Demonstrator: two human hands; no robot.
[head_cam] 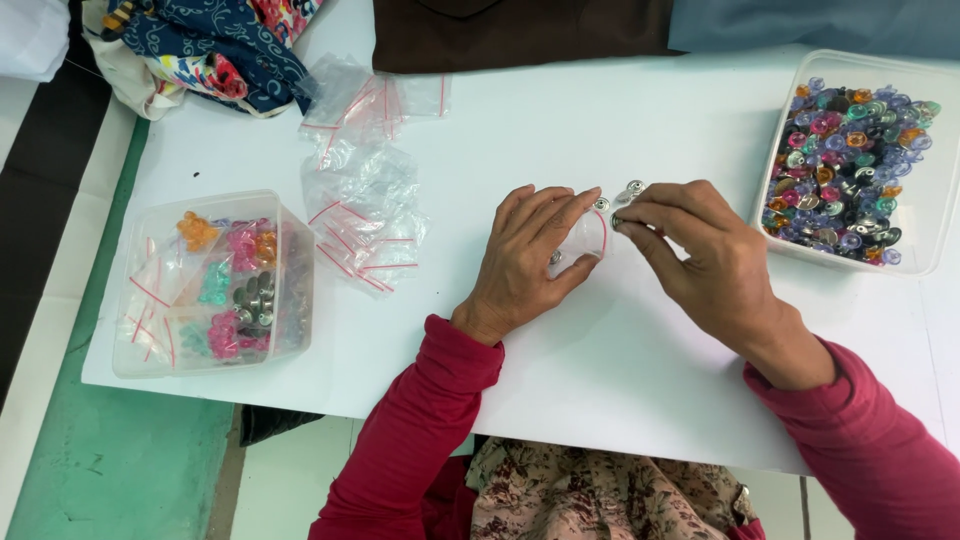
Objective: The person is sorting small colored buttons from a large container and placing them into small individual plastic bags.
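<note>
Head view: two clear tubs stand on the white table [620, 380]. Right tub [935, 170], at 2 o'clock, holds loose coloured and metal buttons. Left tub [290, 260], at 9 o'clock, holds filled bags. Left hand [530, 260] grips a small clear bag [585, 240]. Right hand [690, 255] pinches a metal button [617, 222] at the bag mouth. Two more buttons [633, 187] lie just above.

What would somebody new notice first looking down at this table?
Probably the two hands at the middle of the white table: the left hand holds a small clear bag while the right hand pinches a small metal piece at its mouth. Next, the clear tub of mixed coloured buttons at the right edge, and a second tub of filled bags at the left.
</note>
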